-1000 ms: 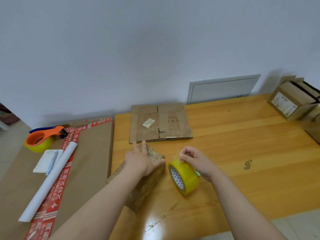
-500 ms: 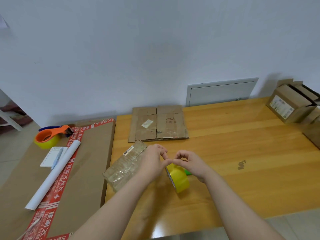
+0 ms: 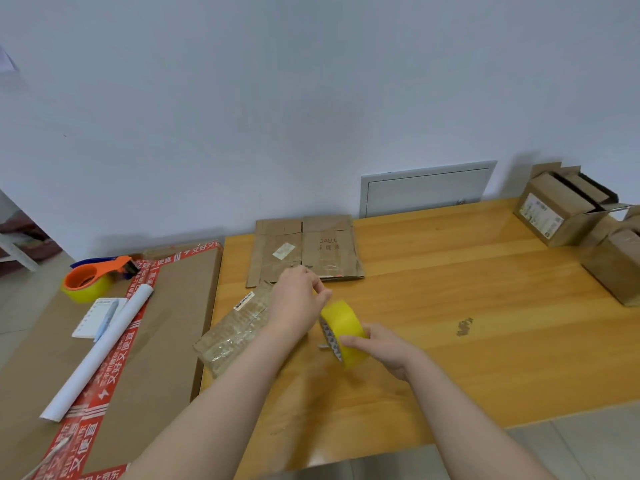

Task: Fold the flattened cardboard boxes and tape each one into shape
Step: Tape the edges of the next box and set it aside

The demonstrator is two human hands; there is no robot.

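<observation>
A yellow tape roll (image 3: 343,323) stands on edge above the wooden table (image 3: 467,292), gripped from the right by my right hand (image 3: 381,348). My left hand (image 3: 298,303) hovers at the roll's upper left, its fingertips pinched together at the tape's loose end. Under my left forearm lies a small folded cardboard box (image 3: 235,330) wrapped in clear tape, resting on the table's left part. A flattened cardboard box (image 3: 304,247) lies behind it near the wall.
A big flat carton with red tape (image 3: 166,323) lies left of the table, bearing an orange tape dispenser (image 3: 93,277), a notepad with a pen (image 3: 98,317) and a white paper roll (image 3: 100,351). Several assembled boxes (image 3: 568,206) stand at the table's far right.
My left hand left the small box and came to the roll, pinching at its tape end. My right hand shifted to grip the roll from the right, and the roll rose.
</observation>
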